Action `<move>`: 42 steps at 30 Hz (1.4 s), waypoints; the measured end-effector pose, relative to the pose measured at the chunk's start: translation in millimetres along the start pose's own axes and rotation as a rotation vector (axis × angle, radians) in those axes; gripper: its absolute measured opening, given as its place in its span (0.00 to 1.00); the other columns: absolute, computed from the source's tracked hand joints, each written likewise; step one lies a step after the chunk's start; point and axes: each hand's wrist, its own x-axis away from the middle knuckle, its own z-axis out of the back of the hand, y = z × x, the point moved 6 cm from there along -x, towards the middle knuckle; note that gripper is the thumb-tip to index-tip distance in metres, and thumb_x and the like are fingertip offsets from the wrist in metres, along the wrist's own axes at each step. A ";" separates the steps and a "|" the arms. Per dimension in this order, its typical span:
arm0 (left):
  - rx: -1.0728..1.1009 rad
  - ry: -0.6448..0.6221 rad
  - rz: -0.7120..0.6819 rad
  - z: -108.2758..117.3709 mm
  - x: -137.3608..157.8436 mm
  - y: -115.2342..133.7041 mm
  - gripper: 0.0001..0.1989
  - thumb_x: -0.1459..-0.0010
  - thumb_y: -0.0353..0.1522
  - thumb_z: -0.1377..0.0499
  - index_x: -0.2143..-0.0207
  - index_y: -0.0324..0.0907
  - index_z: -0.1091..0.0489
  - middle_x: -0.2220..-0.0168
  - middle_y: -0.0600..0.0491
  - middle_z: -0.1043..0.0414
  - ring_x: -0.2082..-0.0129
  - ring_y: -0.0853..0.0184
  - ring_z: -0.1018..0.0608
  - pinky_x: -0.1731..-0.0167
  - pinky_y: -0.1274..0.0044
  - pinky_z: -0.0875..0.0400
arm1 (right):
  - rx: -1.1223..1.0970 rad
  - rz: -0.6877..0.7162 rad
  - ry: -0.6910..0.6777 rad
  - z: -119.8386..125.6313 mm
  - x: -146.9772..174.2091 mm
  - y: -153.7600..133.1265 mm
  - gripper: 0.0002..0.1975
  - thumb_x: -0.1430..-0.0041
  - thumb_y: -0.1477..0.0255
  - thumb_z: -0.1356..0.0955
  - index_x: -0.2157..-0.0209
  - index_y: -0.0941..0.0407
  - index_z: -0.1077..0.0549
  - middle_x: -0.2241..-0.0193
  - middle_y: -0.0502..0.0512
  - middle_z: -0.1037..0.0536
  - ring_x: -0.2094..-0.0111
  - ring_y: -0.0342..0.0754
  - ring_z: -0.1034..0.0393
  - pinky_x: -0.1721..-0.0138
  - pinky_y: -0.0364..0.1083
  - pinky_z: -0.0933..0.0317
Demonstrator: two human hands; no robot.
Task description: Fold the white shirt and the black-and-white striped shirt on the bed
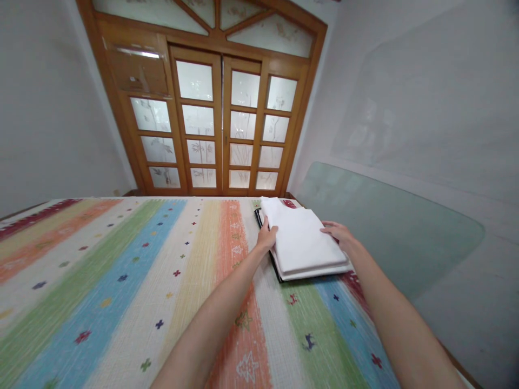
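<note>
A folded white cloth (302,237) lies on top of a small stack on the bed, toward the right. Beneath it show another white layer (320,271) and the edge of a black folded cloth (275,267). My left hand (267,236) grips the left edge of the top cloth, thumb above and fingers partly hidden at its side. At the opposite edge, my right hand (338,232) holds the same cloth, its fingers bent around the border. Whether the top cloth is lifted off the layers below, I cannot tell.
The bed carries a striped, patterned bedspread (154,281). A pale green padded headboard (381,221) stands along the right wall. Beyond the bed's far edge are wooden doors with glass panes (223,124). A grey-white wall (48,108) rises on the left.
</note>
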 end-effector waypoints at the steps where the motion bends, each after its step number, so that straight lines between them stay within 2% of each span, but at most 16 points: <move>1: -0.006 -0.013 -0.005 -1.1 -0.8 -0.6 0.38 0.46 0.35 0.41 0.34 0.45 0.48 0.42 0.52 0.32 0.45 0.59 0.28 0.43 0.72 0.38 | 0.000 -0.001 0.003 2.3 -0.6 -0.3 0.21 0.57 0.82 0.29 0.57 0.59 0.24 0.78 0.51 0.21 0.78 0.45 0.28 0.75 0.42 0.33; 8: -0.092 -0.034 -0.050 -0.5 8.0 0.9 0.35 0.44 0.33 0.42 0.34 0.40 0.47 0.42 0.45 0.33 0.43 0.57 0.31 0.41 0.71 0.41 | 0.075 0.031 0.074 8.1 4.3 6.2 0.17 0.60 0.81 0.28 0.63 0.60 0.23 0.80 0.50 0.24 0.79 0.44 0.30 0.75 0.42 0.34; 13: -0.164 -0.021 -0.088 0.9 13.7 9.6 0.31 0.42 0.32 0.44 0.36 0.36 0.44 0.42 0.40 0.36 0.41 0.57 0.34 0.37 0.70 0.48 | 0.138 0.081 0.101 9.9 6.5 -0.8 0.19 0.59 0.82 0.31 0.61 0.58 0.24 0.82 0.48 0.25 0.79 0.45 0.31 0.76 0.42 0.36; 17: -0.195 -0.032 -0.101 -0.9 15.6 10.3 0.32 0.43 0.31 0.44 0.36 0.37 0.44 0.44 0.41 0.36 0.42 0.57 0.33 0.38 0.70 0.47 | 0.208 0.110 0.116 15.3 11.3 -3.6 0.17 0.57 0.80 0.32 0.61 0.59 0.24 0.82 0.48 0.26 0.79 0.46 0.31 0.77 0.43 0.36; 20: -0.202 -0.032 -0.111 -1.9 18.1 8.9 0.33 0.43 0.29 0.44 0.35 0.39 0.45 0.45 0.42 0.36 0.43 0.59 0.32 0.38 0.71 0.47 | 0.299 0.172 0.133 14.1 16.4 -3.1 0.13 0.56 0.79 0.31 0.64 0.59 0.25 0.81 0.50 0.26 0.78 0.46 0.31 0.74 0.43 0.35; 24: -0.212 -0.021 -0.137 -0.2 23.0 6.7 0.32 0.44 0.26 0.46 0.36 0.42 0.44 0.47 0.45 0.38 0.45 0.61 0.31 0.38 0.71 0.45 | 0.443 0.298 0.189 8.7 21.0 -6.2 0.13 0.54 0.77 0.30 0.63 0.59 0.25 0.73 0.54 0.23 0.68 0.49 0.28 0.61 0.46 0.34; 29: -0.245 0.000 -0.166 4.0 28.9 6.3 0.26 0.47 0.25 0.46 0.44 0.40 0.32 0.50 0.45 0.39 0.50 0.62 0.28 0.45 0.71 0.34 | 0.612 0.412 0.228 3.6 24.9 -13.5 0.15 0.49 0.76 0.32 0.57 0.58 0.25 0.59 0.61 0.22 0.54 0.56 0.30 0.47 0.53 0.40; 32: -0.272 0.021 -0.235 5.3 29.6 20.1 0.26 0.51 0.25 0.43 0.48 0.39 0.29 0.43 0.44 0.42 0.44 0.57 0.33 0.40 0.67 0.40 | 0.848 0.587 0.261 -8.3 34.5 -22.5 0.19 0.45 0.76 0.35 0.51 0.60 0.27 0.47 0.67 0.29 0.44 0.60 0.38 0.42 0.56 0.47; 34: -0.364 -0.043 -0.332 1.4 26.4 36.0 0.27 0.53 0.24 0.41 0.48 0.41 0.29 0.38 0.46 0.45 0.37 0.53 0.42 0.36 0.63 0.50 | 1.002 0.727 0.257 -23.0 45.0 -24.1 0.21 0.41 0.73 0.37 0.46 0.62 0.30 0.41 0.68 0.35 0.39 0.61 0.43 0.39 0.58 0.51; 36: -0.506 -0.190 -0.421 -5.9 20.3 48.8 0.27 0.52 0.26 0.40 0.47 0.42 0.31 0.35 0.48 0.46 0.33 0.53 0.49 0.34 0.61 0.57 | 1.095 0.825 0.198 -39.2 56.5 -17.0 0.24 0.37 0.67 0.38 0.43 0.63 0.33 0.37 0.68 0.40 0.36 0.61 0.49 0.37 0.59 0.56; 39: -0.580 -0.347 -0.420 -6.6 6.8 52.7 0.25 0.49 0.32 0.38 0.47 0.44 0.31 0.37 0.46 0.40 0.34 0.55 0.47 0.34 0.61 0.63 | 1.199 0.883 0.044 -58.6 72.8 7.0 0.28 0.35 0.59 0.41 0.39 0.60 0.36 0.35 0.65 0.43 0.34 0.63 0.54 0.36 0.61 0.61; 42: -0.588 -0.400 -0.374 0.0 -2.3 46.0 0.30 0.53 0.43 0.34 0.49 0.43 0.31 0.39 0.43 0.38 0.35 0.53 0.43 0.35 0.61 0.63 | 1.224 0.868 -0.027 -62.1 84.0 28.7 0.33 0.35 0.53 0.42 0.36 0.59 0.40 0.34 0.64 0.45 0.33 0.63 0.57 0.35 0.60 0.62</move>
